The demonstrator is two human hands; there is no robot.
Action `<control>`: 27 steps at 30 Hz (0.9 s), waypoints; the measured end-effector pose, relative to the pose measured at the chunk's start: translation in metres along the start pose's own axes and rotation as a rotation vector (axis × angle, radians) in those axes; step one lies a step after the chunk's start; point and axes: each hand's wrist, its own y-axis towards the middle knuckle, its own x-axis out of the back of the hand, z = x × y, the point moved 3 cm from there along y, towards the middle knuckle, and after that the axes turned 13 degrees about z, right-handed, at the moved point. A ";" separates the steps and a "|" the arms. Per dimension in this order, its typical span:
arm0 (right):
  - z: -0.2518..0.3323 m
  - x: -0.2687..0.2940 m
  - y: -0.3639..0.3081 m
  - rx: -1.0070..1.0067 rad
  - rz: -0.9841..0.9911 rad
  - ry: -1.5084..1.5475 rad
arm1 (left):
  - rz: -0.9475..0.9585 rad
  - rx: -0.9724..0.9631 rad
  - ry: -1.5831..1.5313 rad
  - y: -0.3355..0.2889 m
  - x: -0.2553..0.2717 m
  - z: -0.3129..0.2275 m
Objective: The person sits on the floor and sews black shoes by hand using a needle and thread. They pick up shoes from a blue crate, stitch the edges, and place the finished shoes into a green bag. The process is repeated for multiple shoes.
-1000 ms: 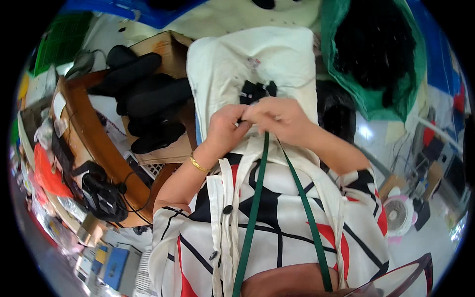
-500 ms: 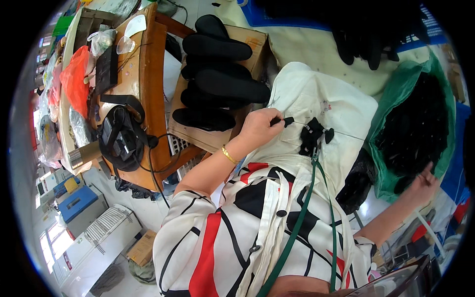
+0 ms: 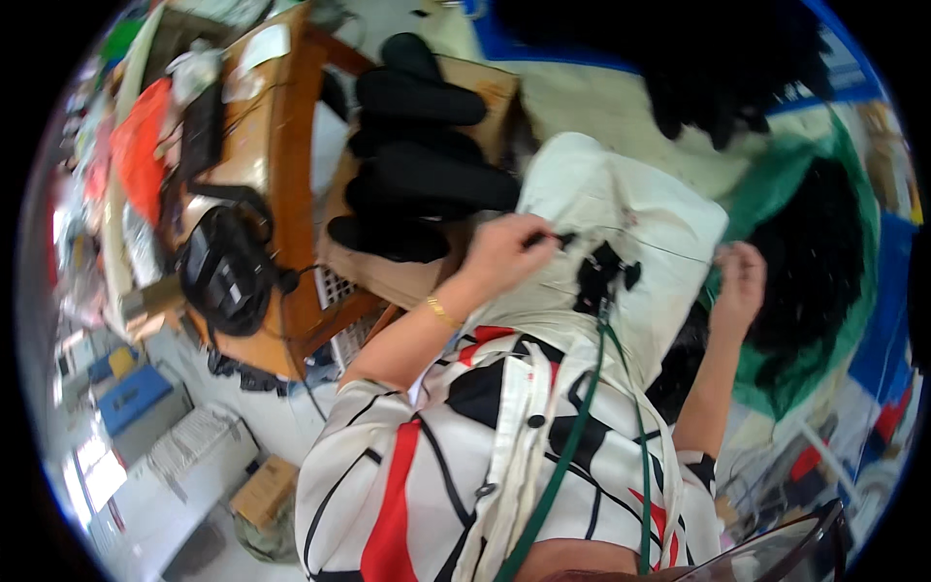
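Observation:
Over my lap, my left hand (image 3: 506, 254) pinches a small black fabric piece (image 3: 565, 240) between thumb and fingertips. My right hand (image 3: 739, 286) is raised at the right edge of the white lap cloth (image 3: 669, 213), beside the green sack (image 3: 858, 194). Its fingers are curled in and blurred; whatever they pinch is too small to make out. A thin dark line crosses the cloth between the two hands; whether thread or seam I cannot tell. Several small black pieces (image 3: 603, 276) lie bunched on the cloth, at the end of a green neck strap (image 3: 582, 417).
Several black padded, sole-shaped pieces (image 3: 427, 175) rest on a cardboard box (image 3: 495, 87) to the left. Beyond is a wooden table (image 3: 281, 194) with a black strapped device (image 3: 225, 272). Black items fill the sack. More black items (image 3: 708, 87) sit in a blue crate (image 3: 582, 58) at the back.
My right hand has come up and leftward, from the sack's near edge to the lap cloth's edge. My left hand keeps its pinch on the black fabric piece. The view has shifted slightly.

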 end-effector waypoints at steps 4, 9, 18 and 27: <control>0.046 -0.124 -0.023 0.153 0.689 -0.266 | 0.278 -0.042 -0.452 -0.004 -0.023 -0.021; 0.031 -0.124 -0.026 0.028 0.526 -0.037 | -0.664 0.290 -0.832 -0.047 0.019 0.078; 0.009 -0.122 -0.036 -0.147 0.507 0.083 | -1.186 0.633 -1.274 -0.138 0.082 0.246; 0.012 -0.099 -0.034 -0.226 0.291 0.159 | -1.069 0.212 -0.606 -0.085 0.078 0.122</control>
